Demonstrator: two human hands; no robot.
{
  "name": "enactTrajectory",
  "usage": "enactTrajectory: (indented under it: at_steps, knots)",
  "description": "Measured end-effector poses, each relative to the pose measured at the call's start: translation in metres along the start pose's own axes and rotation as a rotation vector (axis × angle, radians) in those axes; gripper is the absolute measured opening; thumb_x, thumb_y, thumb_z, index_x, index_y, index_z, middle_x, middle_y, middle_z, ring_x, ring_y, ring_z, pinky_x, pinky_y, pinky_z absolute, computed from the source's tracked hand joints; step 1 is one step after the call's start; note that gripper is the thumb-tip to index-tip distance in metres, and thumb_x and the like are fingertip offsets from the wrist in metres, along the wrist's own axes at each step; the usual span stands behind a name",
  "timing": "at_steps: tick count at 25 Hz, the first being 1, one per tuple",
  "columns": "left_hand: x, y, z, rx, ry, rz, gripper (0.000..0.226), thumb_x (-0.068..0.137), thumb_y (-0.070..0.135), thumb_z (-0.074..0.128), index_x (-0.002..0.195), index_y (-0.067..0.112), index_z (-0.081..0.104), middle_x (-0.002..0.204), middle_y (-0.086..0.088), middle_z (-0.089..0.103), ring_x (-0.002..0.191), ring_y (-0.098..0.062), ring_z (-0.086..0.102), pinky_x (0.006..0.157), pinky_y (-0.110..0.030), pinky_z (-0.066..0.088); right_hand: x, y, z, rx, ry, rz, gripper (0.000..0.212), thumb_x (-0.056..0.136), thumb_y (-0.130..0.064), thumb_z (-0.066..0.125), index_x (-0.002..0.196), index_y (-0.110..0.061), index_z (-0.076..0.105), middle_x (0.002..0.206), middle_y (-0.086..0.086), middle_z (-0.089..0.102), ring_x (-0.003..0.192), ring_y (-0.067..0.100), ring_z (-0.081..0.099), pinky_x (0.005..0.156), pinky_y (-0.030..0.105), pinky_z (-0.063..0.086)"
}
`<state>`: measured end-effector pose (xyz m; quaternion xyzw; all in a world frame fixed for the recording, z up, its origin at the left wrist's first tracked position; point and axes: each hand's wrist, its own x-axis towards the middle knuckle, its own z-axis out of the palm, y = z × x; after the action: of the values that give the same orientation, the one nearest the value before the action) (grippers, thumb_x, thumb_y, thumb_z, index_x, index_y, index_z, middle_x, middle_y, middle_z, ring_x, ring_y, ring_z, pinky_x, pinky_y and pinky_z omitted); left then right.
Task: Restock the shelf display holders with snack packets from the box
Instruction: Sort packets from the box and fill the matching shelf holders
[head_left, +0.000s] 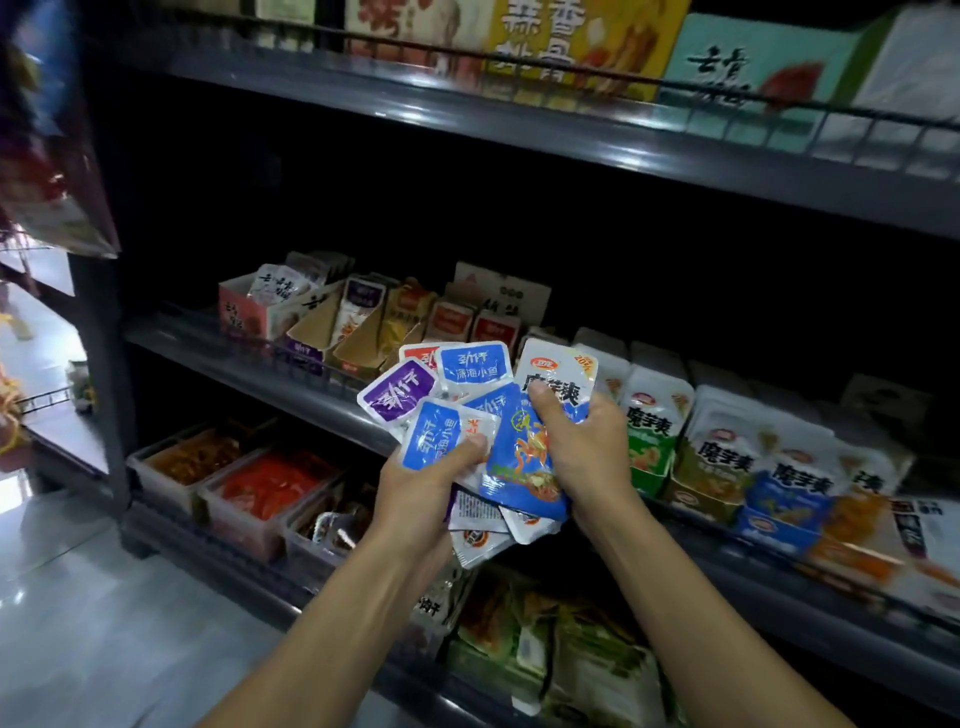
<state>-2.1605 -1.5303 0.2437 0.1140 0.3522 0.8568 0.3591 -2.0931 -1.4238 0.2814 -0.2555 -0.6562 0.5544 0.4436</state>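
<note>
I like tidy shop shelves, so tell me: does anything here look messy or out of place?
Mostly the handful itself: the left hand holds a loose fan of small packets in mixed blue, purple and red, pointing different ways. The right hand pinches a larger white and blue packet. On the middle shelf, the cardboard holders lean unevenly.

Both forearms bare, raised forward. Left hand (415, 483) fingers curled, thumb pressed on top; right hand (582, 441) clenched, knuckles up.
</note>
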Motion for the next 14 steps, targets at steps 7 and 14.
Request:
enactTrajectory:
  at_steps: [7, 14]
  knots:
    - [-0.005, -0.016, 0.023, 0.04, -0.028, -0.001, 0.036, 0.081, -0.014, 0.063, 0.114, 0.0, 0.063, 0.101, -0.021, 0.073, 0.086, -0.037, 0.073, 0.07, -0.054, 0.06, 0.0, -0.01, -0.041, -0.041, -0.098, 0.103, 0.018, 0.087, -0.023, 0.073, 0.097, -0.009, 0.068, 0.09, 0.006, 0.076, 0.084, 0.025, 0.074, 0.079, 0.048, 0.06]
    - [-0.004, -0.023, 0.029, 0.125, -0.103, -0.09, 0.033, 0.084, -0.007, 0.064, 0.115, 0.002, 0.063, 0.103, -0.018, 0.074, 0.091, -0.036, 0.072, 0.074, -0.051, 0.06, -0.003, -0.024, -0.099, -0.096, -0.18, 0.183, 0.026, 0.076, -0.008, 0.079, 0.097, -0.004, 0.063, 0.078, 0.0, 0.075, 0.071, 0.013, 0.07, 0.056, 0.026, 0.052]
